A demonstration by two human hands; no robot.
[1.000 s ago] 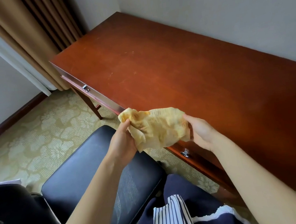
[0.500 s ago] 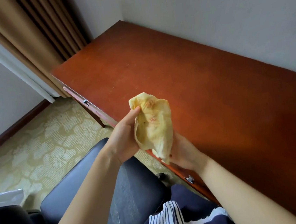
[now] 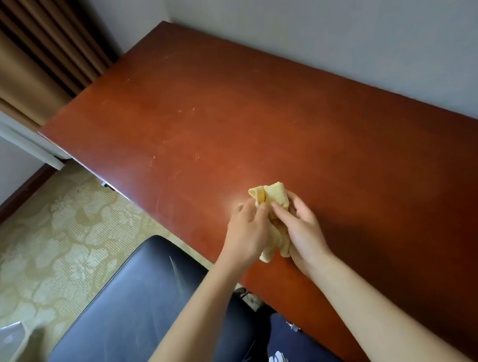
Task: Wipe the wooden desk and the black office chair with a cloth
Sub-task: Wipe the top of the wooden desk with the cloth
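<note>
Cloth (image 3: 275, 197) bunched small, moved out over counter (image 3: 347, 154); my left grip (image 3: 247, 233) and right grip (image 3: 303, 228) both clamped on it. Wiping seemed imminent.

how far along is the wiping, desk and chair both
Done: nothing visibly; the desk shows pale smears and the chair a pale streak on its seat. In hand: the left hand and right hand both grip the bunched cloth over the desk's near side. Left: wiping the desk, then the chair.
</note>
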